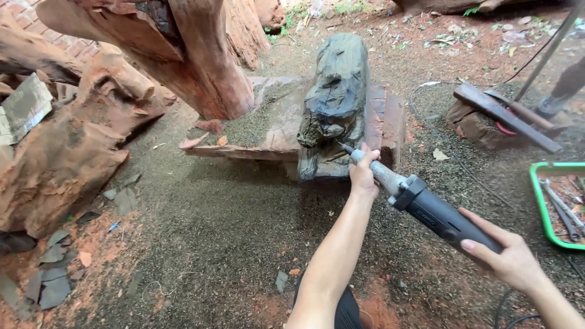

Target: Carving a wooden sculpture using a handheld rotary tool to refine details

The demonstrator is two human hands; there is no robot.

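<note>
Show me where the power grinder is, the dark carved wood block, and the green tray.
power grinder (440,214), head view, on its dark body between the two hands.
dark carved wood block (336,91), head view, on its upper front face.
green tray (538,201), head view, on its left rim.

Open ground (213,244) lies bare before the wooden slab (268,131), giving free passage from the near side. The dark carved log (335,97) blocks the slab's middle; big reddish stumps (67,152) crowd the left, the green tray (539,201) the right.
</note>
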